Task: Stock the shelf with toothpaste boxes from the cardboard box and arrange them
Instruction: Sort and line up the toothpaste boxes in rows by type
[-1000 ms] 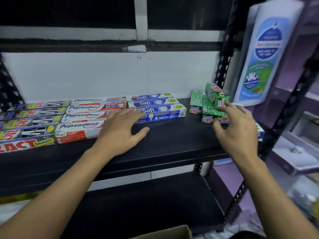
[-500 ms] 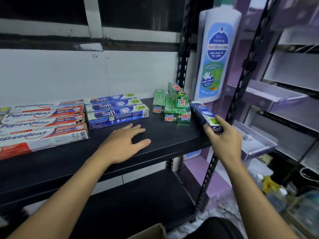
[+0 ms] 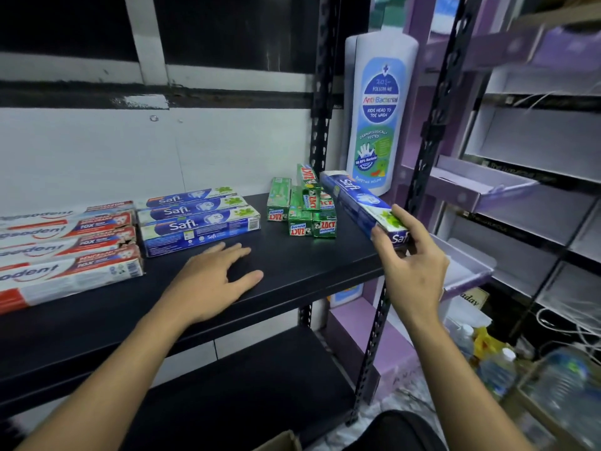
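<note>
My right hand (image 3: 411,265) grips a blue Safi toothpaste box (image 3: 361,203) at the black shelf's (image 3: 302,265) right edge; my left hand (image 3: 211,278) rests flat, fingers spread, on the shelf.

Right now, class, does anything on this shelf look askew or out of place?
Yes. The green Zact boxes sit in a loose heap, one tilted on top, unlike the neat Safi stack. Another Safi box, gripped by the right hand, is angled at the shelf's right end, apart from that stack.
</note>
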### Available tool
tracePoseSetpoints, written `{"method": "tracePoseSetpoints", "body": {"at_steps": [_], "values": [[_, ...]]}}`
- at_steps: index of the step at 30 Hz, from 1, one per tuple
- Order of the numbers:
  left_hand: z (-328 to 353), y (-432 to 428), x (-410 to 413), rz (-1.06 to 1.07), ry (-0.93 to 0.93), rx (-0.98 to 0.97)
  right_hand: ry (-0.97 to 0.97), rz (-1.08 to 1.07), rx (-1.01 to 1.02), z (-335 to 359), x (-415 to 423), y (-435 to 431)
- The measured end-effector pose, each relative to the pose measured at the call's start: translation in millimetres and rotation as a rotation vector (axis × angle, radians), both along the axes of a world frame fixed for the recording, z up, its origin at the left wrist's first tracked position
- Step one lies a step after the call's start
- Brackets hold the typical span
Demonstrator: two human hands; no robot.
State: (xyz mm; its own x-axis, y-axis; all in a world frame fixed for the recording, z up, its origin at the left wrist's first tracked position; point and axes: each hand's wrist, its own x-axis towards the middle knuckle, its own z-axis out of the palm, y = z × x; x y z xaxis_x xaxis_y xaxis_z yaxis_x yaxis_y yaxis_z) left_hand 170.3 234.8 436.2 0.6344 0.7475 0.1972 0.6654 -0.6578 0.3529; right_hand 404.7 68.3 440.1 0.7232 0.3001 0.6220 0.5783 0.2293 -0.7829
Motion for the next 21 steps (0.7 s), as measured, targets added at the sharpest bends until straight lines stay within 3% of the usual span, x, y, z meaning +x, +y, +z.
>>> {"method": "tracePoseSetpoints", "body": {"at_steps": [3, 8, 12, 15, 18, 21], "values": [[2, -4, -3, 0.043, -0.118, 0.088, 0.009, 0.105, 0.05, 2, -11, -1], [6, -7, -10, 0.092, -0.468, 0.083, 0.049, 0.389, 0.082, 0, -34, 4], [6, -9, -20, 0.102, -0.622, 0.021, 0.018, 0.686, -0.122, -9, -38, 19], [2, -8, -30, 0.097, -0.476, 0.098, -0.293, 0.69, -0.438, -15, -32, 34], [-2, -6, -38, 0.052, -0.271, 0.179, -0.533, 0.475, -0.526, -11, -27, 48], [0, -7, -43, 0.063, -0.174, 0.277, -0.571, 0.275, -0.525, -7, -25, 63]]}}
